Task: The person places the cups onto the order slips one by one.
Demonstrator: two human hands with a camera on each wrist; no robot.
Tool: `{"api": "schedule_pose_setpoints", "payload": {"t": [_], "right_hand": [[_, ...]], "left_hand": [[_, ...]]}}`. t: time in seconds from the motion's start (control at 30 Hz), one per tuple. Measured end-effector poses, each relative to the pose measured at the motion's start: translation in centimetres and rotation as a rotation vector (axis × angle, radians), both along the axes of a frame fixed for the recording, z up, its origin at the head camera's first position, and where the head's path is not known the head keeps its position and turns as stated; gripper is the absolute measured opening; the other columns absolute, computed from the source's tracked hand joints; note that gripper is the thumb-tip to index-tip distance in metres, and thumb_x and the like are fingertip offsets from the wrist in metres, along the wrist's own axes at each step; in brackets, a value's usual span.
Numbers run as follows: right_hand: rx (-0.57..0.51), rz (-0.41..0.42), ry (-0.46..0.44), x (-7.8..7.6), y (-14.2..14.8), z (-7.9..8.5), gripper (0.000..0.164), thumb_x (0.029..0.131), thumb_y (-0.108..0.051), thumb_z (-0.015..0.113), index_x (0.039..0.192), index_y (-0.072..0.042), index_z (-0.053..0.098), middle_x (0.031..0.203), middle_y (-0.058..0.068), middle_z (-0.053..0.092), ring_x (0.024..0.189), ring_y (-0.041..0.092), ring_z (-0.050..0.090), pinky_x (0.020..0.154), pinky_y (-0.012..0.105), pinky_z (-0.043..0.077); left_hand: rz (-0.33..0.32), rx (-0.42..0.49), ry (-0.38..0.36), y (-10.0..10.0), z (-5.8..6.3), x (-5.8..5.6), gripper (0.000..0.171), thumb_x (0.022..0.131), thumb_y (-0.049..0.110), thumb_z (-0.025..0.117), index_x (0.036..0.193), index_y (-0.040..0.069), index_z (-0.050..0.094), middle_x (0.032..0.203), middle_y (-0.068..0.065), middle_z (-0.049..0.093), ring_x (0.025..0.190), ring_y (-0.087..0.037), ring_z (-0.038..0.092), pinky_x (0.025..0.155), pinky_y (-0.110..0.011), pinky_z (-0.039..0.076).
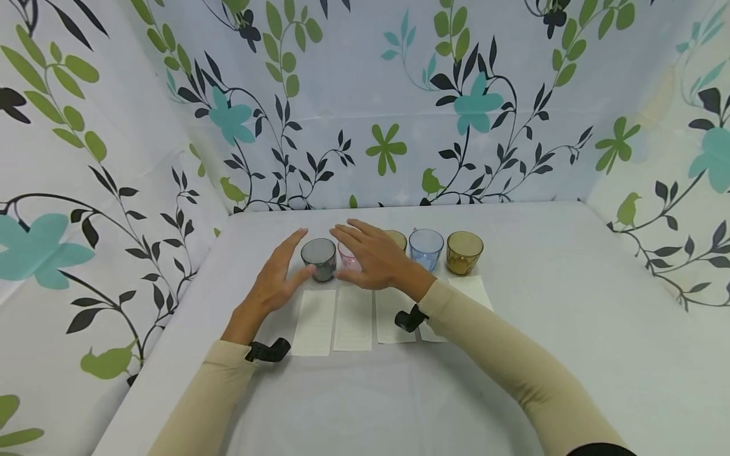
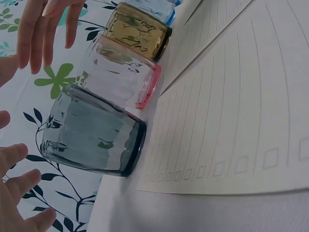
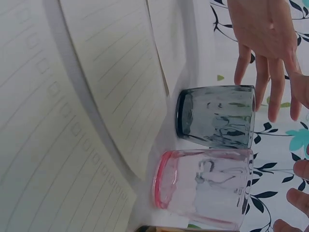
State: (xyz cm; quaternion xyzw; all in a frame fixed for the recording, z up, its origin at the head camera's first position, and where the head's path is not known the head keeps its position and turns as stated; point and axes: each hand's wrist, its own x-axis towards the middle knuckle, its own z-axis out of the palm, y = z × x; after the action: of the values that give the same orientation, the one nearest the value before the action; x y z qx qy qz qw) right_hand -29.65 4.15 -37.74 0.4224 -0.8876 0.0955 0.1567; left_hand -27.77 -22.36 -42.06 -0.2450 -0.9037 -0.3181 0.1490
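Note:
Several coloured glasses stand upright in a row across the table. The grey glass is at the left end, with a pink glass beside it. My left hand is just left of the grey glass, fingers spread and holding nothing. Over the pink glass, partly covering it in the head view, my right hand reaches leftward with extended fingers and nothing in its grasp. Farther right come an amber glass, a blue glass and a brown-amber glass.
Lined paper slips lie in a row in front of the glasses. My right forearm and sleeve pass over the right-hand slips. A white cloth covers the table, and a leaf-patterned curtain hangs behind and at both sides.

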Motion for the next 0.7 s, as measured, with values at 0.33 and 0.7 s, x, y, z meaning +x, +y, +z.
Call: {"api": "schedule_pose_setpoints", "payload": {"t": [0.33,0.7], "right_hand": [[0.050,-0.023,-0.074,-1.2,-2.2,-0.2,0.079,0.097,-0.060,0.052,0.158,-0.013,0.035,0.161,0.005,0.039,0.151,0.031,0.029,0.123,0.047,0.027],[0.128,-0.092,-0.151,-2.3,-3.4,-0.2,0.083,0.097,-0.066,0.047,0.160,-0.014,0.031,0.162,0.004,0.037,0.153,0.030,0.024,0.126,0.047,0.020]], "left_hand": [[-0.022,0.161,-0.054,-0.4,-1.3,-1.4,0.067,0.103,0.037,0.049,0.162,0.019,0.024,0.166,-0.008,0.027,0.149,-0.038,0.030,0.118,-0.065,0.024],[-0.022,0.304,-0.142,-0.2,-1.7,-1.9,0.062,0.105,0.033,0.041,0.162,0.018,0.023,0.164,-0.013,0.031,0.148,-0.039,0.032,0.116,-0.068,0.028]]}}
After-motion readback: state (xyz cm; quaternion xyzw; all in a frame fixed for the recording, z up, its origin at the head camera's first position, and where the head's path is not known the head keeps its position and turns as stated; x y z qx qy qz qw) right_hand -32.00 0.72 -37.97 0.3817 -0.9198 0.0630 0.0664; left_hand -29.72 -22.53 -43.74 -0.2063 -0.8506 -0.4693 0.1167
